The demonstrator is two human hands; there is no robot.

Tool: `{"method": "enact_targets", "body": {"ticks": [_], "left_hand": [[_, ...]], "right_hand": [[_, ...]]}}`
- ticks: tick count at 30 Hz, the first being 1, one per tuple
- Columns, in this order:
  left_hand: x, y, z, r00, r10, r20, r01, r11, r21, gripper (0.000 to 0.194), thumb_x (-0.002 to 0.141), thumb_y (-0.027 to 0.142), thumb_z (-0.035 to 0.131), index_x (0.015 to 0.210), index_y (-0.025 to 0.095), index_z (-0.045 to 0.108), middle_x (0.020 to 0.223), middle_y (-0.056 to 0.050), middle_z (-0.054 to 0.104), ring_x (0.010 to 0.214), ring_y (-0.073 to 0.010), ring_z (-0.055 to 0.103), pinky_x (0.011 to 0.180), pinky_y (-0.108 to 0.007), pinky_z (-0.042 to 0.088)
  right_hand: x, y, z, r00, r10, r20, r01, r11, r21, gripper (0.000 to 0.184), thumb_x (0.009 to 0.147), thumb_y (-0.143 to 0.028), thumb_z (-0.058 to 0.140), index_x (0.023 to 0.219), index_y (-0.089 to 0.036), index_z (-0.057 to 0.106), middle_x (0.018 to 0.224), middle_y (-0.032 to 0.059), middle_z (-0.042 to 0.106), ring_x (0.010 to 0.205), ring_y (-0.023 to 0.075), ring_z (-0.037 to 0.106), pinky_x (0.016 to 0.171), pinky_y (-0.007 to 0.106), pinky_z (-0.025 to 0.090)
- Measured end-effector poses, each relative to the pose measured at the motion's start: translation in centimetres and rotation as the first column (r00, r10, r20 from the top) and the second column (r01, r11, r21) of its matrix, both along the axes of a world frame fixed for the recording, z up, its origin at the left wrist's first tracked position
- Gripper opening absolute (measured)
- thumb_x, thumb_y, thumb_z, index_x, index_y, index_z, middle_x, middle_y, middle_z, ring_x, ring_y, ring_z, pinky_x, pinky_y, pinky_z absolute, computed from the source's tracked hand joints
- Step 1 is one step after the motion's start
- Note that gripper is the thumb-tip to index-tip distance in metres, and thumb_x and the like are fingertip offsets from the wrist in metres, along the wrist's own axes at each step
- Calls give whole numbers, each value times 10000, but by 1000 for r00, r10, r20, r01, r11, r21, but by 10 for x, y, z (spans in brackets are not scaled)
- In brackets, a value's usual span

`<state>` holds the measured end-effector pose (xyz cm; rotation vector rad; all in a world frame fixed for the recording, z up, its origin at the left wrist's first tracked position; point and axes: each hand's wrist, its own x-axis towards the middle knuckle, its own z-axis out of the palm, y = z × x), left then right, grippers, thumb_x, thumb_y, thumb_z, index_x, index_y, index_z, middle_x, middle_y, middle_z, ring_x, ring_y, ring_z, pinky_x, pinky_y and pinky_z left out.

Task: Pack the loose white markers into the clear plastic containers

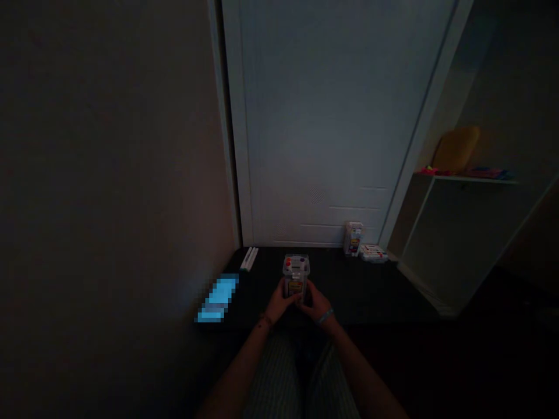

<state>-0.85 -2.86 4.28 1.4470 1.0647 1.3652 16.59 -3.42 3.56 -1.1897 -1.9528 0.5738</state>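
A clear plastic box stands upright at the middle of the dark table, with a yellow and red label on its front. Several white items with coloured ends, marker-like, show inside near its top. My left hand is wrapped round the lower left side of the box. On the lower right side my right hand grips it too, and the thumbs come close together in front. Whether the box rests on the table or is slightly lifted, I cannot tell in the dim light. Two white markers lie side by side, back left.
A lit, blurred-out screen lies at the table's left edge. At the back right stand a white package and a flat white pack. A pale door panel rises behind the dark table; a cabinet stands right.
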Motion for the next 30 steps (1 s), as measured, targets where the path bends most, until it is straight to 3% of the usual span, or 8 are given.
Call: {"method": "enact_targets", "body": {"ticks": [18,30], "left_hand": [[4,-14,18,994,68,-81,-69,998,-6,589,654,202,795,1175,210,520,1168,-73,659,1092,-241,627,968,-393,483],[2,-4,4,998,56,-37,-55,998,16,588,656,209,790,1175,190,513,1142,-71,664,1056,-220,641,948,-369,489]], "right_hand": [[2,3,-5,999,0,-33,0,1000,-25,740,762,-408,685,1402,-297,331,1141,38,633,859,173,631,773,314,485],[1,2,-4,1000,4,-28,-5,999,-40,744,766,-395,686,1408,-293,325,1125,46,637,902,191,631,805,325,485]]}}
